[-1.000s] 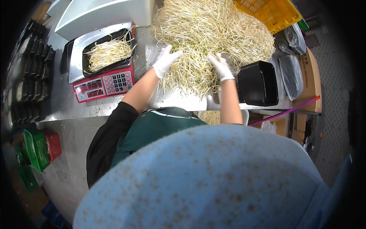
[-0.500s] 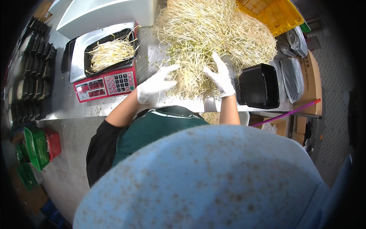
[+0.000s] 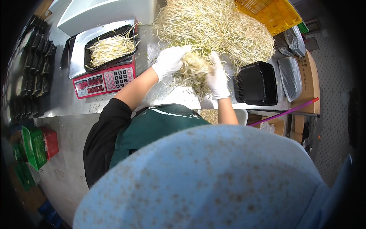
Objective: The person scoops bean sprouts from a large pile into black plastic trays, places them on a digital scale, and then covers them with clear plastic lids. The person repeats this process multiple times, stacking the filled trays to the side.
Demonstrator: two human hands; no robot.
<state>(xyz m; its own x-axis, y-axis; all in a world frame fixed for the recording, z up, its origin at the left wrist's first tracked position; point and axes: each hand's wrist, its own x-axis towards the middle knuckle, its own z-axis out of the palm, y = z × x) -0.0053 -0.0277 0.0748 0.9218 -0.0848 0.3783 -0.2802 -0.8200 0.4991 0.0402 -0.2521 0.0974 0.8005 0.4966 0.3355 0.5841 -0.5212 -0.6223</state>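
Both hands wear white gloves. My left hand (image 3: 169, 62) grips the upper left side of a loose clump of bean sprouts (image 3: 193, 68), with my right hand (image 3: 217, 79) closed on its right side. Behind them a big heap of pale sprouts (image 3: 213, 24) spreads over the steel table (image 3: 152, 91). Left of my hands, a black tray (image 3: 91, 65) full of sprouts (image 3: 111, 49) rests on the steel plate of a red scale (image 3: 126, 78). An empty black tray (image 3: 257, 83) stands just right of my right hand.
Stacked black trays (image 3: 36, 72) line the far left. At the back are a white bin (image 3: 103, 11) and a yellow crate (image 3: 278, 21). Bagged items (image 3: 289, 80), cardboard (image 3: 310, 82) and a purple rod (image 3: 291, 111) are at the right. Green (image 3: 34, 147) and red baskets (image 3: 50, 141) sit low left.
In the last half second my left hand has moved up and right onto the sprouts. The two hands, earlier apart, now have a bunched clump between them.
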